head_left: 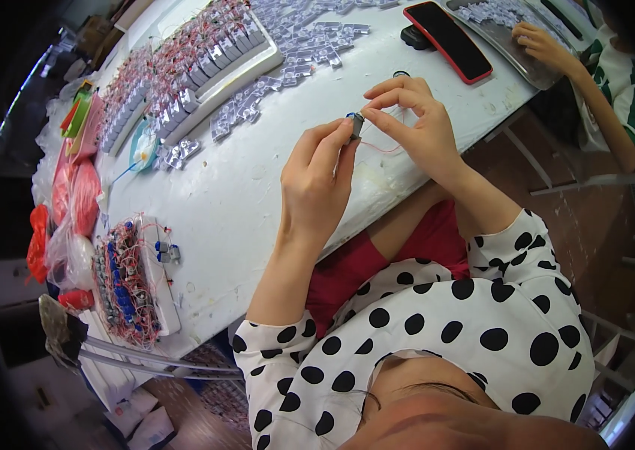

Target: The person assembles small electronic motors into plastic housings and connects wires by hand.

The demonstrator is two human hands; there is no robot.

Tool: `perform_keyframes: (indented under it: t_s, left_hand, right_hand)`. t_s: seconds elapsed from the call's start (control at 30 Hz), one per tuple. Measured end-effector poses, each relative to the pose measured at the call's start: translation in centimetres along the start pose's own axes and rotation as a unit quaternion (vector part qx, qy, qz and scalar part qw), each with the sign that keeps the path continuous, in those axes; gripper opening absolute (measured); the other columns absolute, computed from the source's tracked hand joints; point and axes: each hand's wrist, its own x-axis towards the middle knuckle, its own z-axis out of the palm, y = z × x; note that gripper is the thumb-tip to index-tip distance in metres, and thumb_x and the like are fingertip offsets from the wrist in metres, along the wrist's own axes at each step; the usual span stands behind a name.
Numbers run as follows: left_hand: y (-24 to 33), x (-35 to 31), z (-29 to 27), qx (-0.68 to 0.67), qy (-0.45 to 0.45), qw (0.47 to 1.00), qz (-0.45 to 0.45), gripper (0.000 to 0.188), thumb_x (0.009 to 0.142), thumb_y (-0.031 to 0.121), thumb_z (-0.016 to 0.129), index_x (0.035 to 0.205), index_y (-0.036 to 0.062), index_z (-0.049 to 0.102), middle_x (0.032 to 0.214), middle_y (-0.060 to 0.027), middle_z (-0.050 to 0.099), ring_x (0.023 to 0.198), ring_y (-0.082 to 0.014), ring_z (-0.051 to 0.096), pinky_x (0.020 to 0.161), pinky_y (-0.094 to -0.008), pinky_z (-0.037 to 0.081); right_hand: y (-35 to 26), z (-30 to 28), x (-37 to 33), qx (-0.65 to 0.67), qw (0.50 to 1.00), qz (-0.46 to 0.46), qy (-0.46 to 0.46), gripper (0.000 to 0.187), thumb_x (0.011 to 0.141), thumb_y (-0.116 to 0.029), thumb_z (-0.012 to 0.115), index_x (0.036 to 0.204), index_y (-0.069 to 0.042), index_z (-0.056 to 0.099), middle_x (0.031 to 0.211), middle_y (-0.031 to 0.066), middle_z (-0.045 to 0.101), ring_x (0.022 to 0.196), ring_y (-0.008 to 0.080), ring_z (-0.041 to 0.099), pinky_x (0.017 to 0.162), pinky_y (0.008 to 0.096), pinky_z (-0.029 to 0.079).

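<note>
The tiny motor (356,123) looks like dull metal, the phone (448,40) is glossy, and the white tabletop (242,195) is matt and scuffed.

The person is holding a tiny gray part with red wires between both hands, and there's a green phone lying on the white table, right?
Not quite. The phone lying on the white table has a red case, not a green one, as the head view shows. The rest holds: the left hand and right hand hold a tiny gray part with thin red wires between them.
</note>
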Motion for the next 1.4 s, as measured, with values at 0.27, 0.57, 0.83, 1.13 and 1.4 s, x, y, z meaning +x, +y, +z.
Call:
perform_keyframes:
  t_s: [0.27,0.57,0.83,1.13,1.4]
  left_hand:
    - [-0.2,0.2,0.1,-0.004,-0.006,1.000,-0.002,0.027,0.082,-0.007,0.076,0.109,-0.0005,0.071,0.106,-0.0131,0.071,0.092,-0.0226,0.073,0.076,-0.0307,0.062]
    - [-0.4,0.7,-1.4,-0.099,-0.050,0.990,-0.085,0.031,0.083,-0.013,0.072,0.111,-0.0009,0.071,0.109,-0.0120,0.071,0.097,-0.0192,0.072,0.087,-0.0301,0.061]
    - [-0.8,0.0,-3.4,-0.040,-0.044,0.998,-0.038,0.026,0.082,-0.006,0.075,0.105,0.0044,0.072,0.108,-0.0089,0.074,0.092,-0.0192,0.073,0.077,-0.0297,0.061]
    - [-1.0,-0.6,-2.4,0.089,-0.002,0.992,0.092,0.027,0.080,-0.011,0.074,0.105,-0.0003,0.072,0.102,-0.0145,0.072,0.087,-0.0249,0.072,0.072,-0.0323,0.062]
    - [-0.9,-1.3,-2.9,0.069,-0.002,0.998,0.002,0.026,0.082,-0.009,0.074,0.105,0.0010,0.072,0.107,-0.0137,0.072,0.094,-0.0250,0.073,0.078,-0.0317,0.061]
  right_hand:
    - [0.8,-0.1,0.2,0.160,0.970,0.181,-0.025,0.018,0.084,-0.019,0.079,0.092,-0.004,0.076,0.111,0.0050,0.070,0.114,0.0205,0.058,0.100,0.0335,0.043]
    - [-1.3,-2.4,2.9,0.093,0.961,0.128,-0.227,0.023,0.089,-0.018,0.076,0.106,-0.003,0.076,0.110,0.0065,0.074,0.105,0.0136,0.065,0.094,0.0285,0.049]
    - [-1.6,-1.5,2.9,0.225,0.915,0.226,-0.246,0.019,0.087,-0.020,0.078,0.099,-0.005,0.077,0.105,0.0051,0.074,0.097,0.0134,0.067,0.088,0.0277,0.052]
    - [-0.8,0.2,1.6,-0.048,0.996,-0.027,-0.073,0.024,0.084,-0.027,0.080,0.087,-0.004,0.076,0.098,0.0070,0.072,0.099,0.0216,0.063,0.089,0.0347,0.048]
    - [-0.1,-0.3,3.1,0.101,0.960,0.155,-0.208,0.026,0.091,-0.029,0.073,0.101,-0.005,0.074,0.113,0.0059,0.070,0.107,0.0176,0.062,0.096,0.0325,0.046]
